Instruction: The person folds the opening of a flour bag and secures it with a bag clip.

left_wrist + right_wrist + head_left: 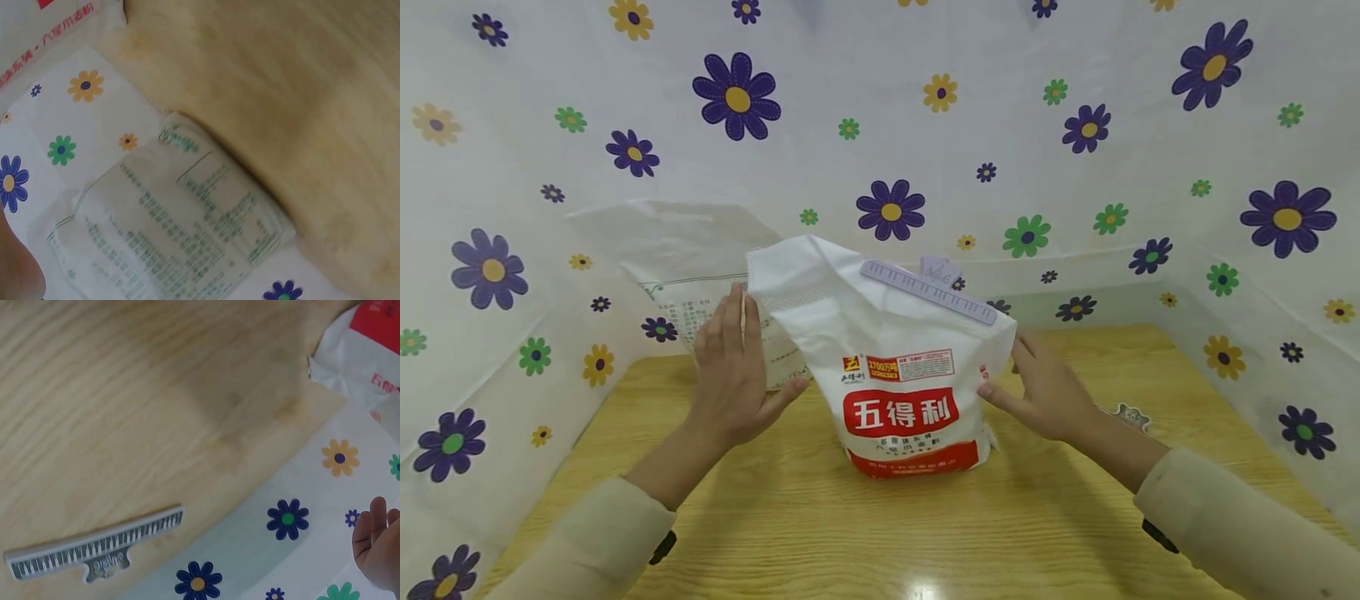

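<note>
Upright between the loosely spread left hand (730, 375) and nearer, unclenched right hand (1045, 387), contact unclear, the white-and-red printed flour bag (898, 375), its lilac piano-key clip (928, 292) sloping down rightward, stands before the worktop's (790, 517) back edge.

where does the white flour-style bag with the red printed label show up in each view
Head: white bag with the red printed label, upright just right of centre.
Left wrist: part of the bag, cut off at the top-left corner.
Right wrist: part of the bag, cut off at the top-right corner.
Shared landmark: white cloth printed with coloured flowers.
</note>
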`<state>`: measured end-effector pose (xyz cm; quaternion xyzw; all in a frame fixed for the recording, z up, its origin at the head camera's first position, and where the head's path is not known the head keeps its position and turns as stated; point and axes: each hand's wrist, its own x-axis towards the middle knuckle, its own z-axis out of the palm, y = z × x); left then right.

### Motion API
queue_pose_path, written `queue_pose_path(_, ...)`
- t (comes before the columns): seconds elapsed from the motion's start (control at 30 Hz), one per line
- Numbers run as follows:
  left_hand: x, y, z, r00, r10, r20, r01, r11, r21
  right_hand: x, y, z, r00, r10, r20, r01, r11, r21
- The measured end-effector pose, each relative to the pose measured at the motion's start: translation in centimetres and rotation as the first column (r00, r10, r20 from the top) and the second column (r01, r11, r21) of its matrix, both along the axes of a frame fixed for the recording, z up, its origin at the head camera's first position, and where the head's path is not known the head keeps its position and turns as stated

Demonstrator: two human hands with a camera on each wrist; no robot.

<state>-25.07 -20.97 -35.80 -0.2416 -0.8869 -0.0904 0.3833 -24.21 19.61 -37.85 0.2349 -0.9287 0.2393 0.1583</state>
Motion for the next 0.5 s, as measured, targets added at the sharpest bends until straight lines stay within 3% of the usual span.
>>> queue_pose_path(0.23, 0.1, 0.7, -2.9, 0.998, -0.001, 0.06, -0.001, 0.999, 0.045, 0.2, -0.6, -2.3, 1.0, -0.01, 0.016, 0.01, 0.999, -0.04)
queue_pose_path(0.5, 0.7, 1.5, -5.4, 0.99, -0.009, 0.144, -0.002, 0.997, 0.078, 0.6, -1.0, -4.7, 0.999, 0.018, 0.043, -0.014, 0.994, -0.104)
